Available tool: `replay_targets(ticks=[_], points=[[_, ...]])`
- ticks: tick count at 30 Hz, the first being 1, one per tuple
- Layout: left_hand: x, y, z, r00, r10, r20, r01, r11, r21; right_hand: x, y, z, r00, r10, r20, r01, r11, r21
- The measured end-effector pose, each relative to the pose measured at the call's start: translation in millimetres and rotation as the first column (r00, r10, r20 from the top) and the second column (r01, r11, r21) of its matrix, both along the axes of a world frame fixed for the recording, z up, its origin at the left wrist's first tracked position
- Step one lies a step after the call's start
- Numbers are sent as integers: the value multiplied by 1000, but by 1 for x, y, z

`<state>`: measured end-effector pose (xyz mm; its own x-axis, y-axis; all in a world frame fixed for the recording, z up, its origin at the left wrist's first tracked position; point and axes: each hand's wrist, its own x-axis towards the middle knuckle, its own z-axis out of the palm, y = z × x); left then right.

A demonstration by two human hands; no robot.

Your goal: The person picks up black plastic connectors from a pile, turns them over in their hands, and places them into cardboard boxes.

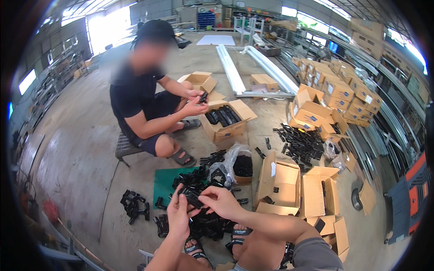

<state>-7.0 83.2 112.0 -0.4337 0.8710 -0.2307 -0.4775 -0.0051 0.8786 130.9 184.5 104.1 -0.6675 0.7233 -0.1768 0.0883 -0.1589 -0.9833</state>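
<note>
Grey shorts (318, 255) sat closest, bottom edge of head view; sandals (197, 252) just left of them. Left grip (179, 213) was closed on a black part (192, 198); right grip (221, 202) was narrow, pinching the part's right side. Part was held up above a heap of similar black pieces (211, 229), some on a green mat (162, 177), rest on floor. Open cartons (289, 178) stood to the right. Across, a co-worker (135, 104) sat on a stool (123, 148), both hands on another black piece (203, 97), beside a carton (221, 134) full of black pieces.
</note>
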Motion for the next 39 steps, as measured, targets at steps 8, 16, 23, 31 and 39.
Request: replay_targets(ticks=[8,16,23,31,39], points=[[-8,-1,-13,965,-154,213,160,987,-11,-1,-4,-1,996,-55,70,18,893,450],[-21,8,-16,947,-108,304,105,994,25,2,-4,-3,998,62,-5,-37,666,745],[-20,13,-13,970,-94,224,83,995,59,4,4,5,997,78,22,-72,717,693],[-25,13,-13,985,-151,78,151,988,7,9,10,3,994,105,39,-108,793,599],[-19,16,-25,847,-345,-405,355,933,-53,7,38,-25,978,197,73,-203,974,97]])
